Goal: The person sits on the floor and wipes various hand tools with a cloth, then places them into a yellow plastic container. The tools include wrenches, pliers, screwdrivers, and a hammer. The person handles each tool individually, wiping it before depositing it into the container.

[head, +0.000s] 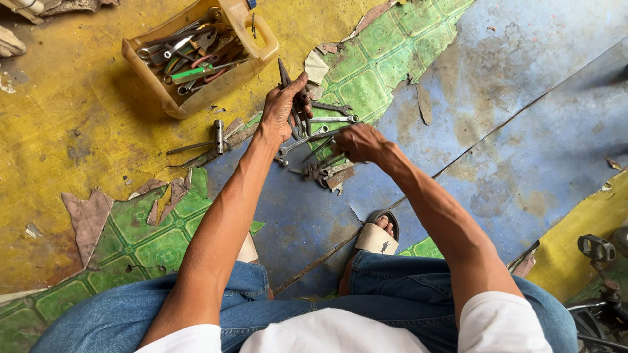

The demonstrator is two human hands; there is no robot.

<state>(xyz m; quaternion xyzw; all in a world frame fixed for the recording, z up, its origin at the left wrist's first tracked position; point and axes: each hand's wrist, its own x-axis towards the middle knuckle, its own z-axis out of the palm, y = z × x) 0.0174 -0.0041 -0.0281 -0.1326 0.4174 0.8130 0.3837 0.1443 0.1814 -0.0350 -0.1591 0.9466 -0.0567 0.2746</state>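
Note:
My left hand (282, 111) is closed around a pair of dark metal pliers (288, 82), whose tips stick up past my fingers. My right hand (361, 144) reaches into a heap of loose wrenches (327, 121) on the floor, and its fingers close over one of them. Several more rusty tools (327, 173) lie just under that hand. A tan plastic container (203, 55), cut open on top, stands to the upper left and holds several wrenches and screwdrivers.
A T-shaped socket wrench (212, 138) lies left of my left hand. The floor has torn yellow, green and blue vinyl. My sandalled foot (376, 236) rests below the tools. A bicycle pedal (596, 248) shows at the right edge.

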